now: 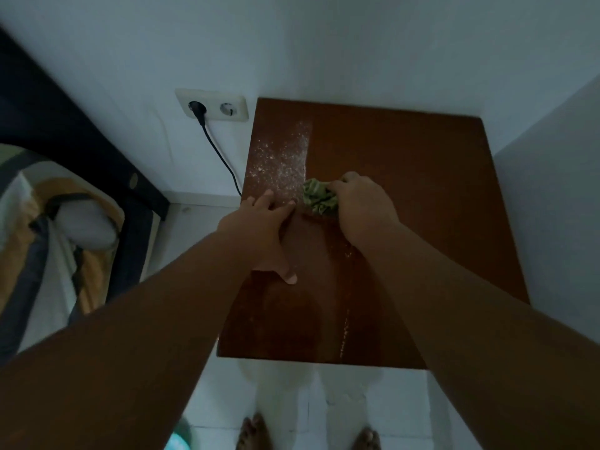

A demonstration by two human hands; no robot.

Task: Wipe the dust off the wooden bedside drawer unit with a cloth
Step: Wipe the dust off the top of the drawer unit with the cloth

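The brown wooden top of the bedside drawer unit [406, 196] fills the middle of the view, seen from above. A patch of pale dust [282, 157] lies on its far left part, and a thin dust line runs toward the front edge. My right hand [363, 206] grips a crumpled green cloth [318, 198] and holds it down on the top, just right of the dust patch. My left hand [266, 228] rests flat on the left edge of the top, fingers spread, thumb pointing toward the front.
A white wall socket [212, 105] with a black plug and cable [220, 157] sits on the wall left of the unit. A bed with striped bedding [48, 241] stands at the left. A wall [552, 177] closes the right side. My bare feet [253, 431] stand on the white floor.
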